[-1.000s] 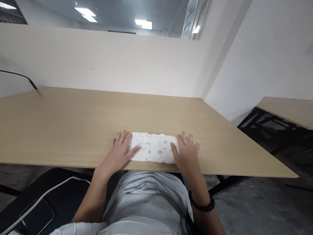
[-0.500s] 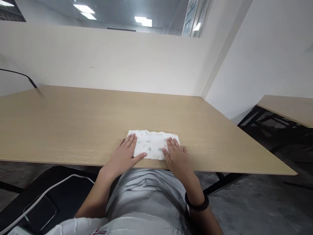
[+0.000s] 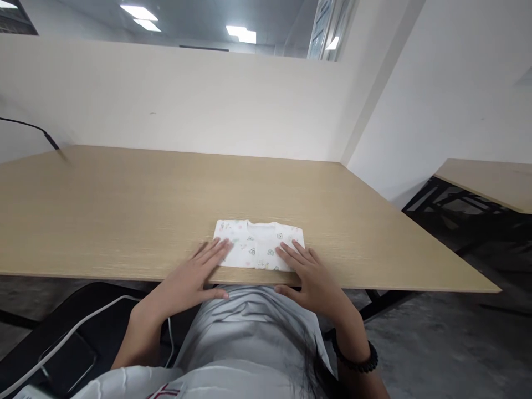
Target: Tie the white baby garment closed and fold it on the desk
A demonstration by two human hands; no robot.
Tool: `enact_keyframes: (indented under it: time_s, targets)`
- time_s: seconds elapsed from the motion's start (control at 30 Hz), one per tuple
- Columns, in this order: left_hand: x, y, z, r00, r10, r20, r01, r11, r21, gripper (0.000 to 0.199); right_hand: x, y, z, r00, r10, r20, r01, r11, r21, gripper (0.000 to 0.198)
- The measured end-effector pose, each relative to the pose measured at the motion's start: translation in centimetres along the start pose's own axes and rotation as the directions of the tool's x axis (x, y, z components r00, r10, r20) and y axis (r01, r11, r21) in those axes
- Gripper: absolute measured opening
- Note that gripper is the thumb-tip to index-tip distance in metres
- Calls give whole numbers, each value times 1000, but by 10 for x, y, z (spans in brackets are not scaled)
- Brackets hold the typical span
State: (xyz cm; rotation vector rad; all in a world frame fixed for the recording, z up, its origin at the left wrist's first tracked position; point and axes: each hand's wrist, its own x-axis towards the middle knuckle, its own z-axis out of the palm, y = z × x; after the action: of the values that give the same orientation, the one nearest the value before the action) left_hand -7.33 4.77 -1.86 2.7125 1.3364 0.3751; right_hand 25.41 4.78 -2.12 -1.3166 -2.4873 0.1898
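Note:
A folded white garment (image 3: 257, 246) with small printed animal figures lies flat near the front edge of the wooden table (image 3: 166, 194). Its neckline faces away from me. Over its left end, the fingertips of my left hand (image 3: 195, 277) rest with the fingers stretched out. On the right end lie the outstretched fingers of my right hand (image 3: 313, 280). Both thumbs point inward, just past the table's front edge. Neither hand grips anything.
A white partition with a window (image 3: 208, 100) stands behind the table. A thin black cable (image 3: 50, 139) reaches the far left. At the right is another table (image 3: 490, 180). A black chair (image 3: 95, 343) with a white cable (image 3: 75, 327) is at lower left.
Both hands have slid back toward me and slightly outward on the garment. The thumbs have come off the cloth. The garment has stayed in place, lying flat.

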Motion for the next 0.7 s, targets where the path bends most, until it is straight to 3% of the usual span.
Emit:
enact_keyframes:
  time_s: [0.1,0.23,0.4,0.5,0.57,0.63,0.67,0.7]
  targets:
    - [-4,0,-3,1000,11,30,-10,999,-38,75,-6,5,1,998,-54,-23,54,998,24,72]
    - [-9,2,-10,999,21,-40,-25,996,-89,49,-14,15,-1,987,-140,-76,149,980,131,56]
    - [-16,9,-22,968,137,-209,-170,974,-151,33,-26,14,-11,971,-123,-206,190,918,347,32]
    - [-22,17,-28,901,176,-397,-287,928,-238,29,-35,8,-22,940,-70,-334,233,846,480,22]
    - [-26,25,-33,846,139,-514,-355,867,-350,25,-41,4,-32,929,-72,-363,285,764,579,20]
    - [-28,33,-39,834,110,-541,-431,743,-512,16,-45,-1,-40,940,-148,-308,328,646,689,16]
    - [-27,37,-42,847,148,-511,-473,650,-595,12,-45,-4,-41,935,-259,-241,350,575,740,15]
    - [-26,40,-43,856,235,-460,-507,548,-665,14,-44,-6,-40,894,-414,-170,375,487,789,16]
